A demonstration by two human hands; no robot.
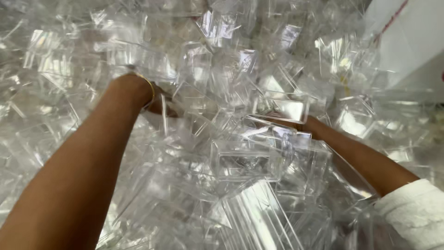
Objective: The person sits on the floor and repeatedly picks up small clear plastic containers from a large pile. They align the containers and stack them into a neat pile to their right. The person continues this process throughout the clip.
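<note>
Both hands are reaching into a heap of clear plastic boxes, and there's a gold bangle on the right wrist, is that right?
Not quite. The head view shows the gold bangle on the left wrist, not the right. Both hands, left and right, do reach into the heap of clear plastic boxes.

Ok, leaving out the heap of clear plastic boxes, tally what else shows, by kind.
Hands: 2 (left hand, right hand, both sunk in the clear boxes)
Gold bangle: 1
White sleeve: 1
White sack: 1
Total: 5
</note>
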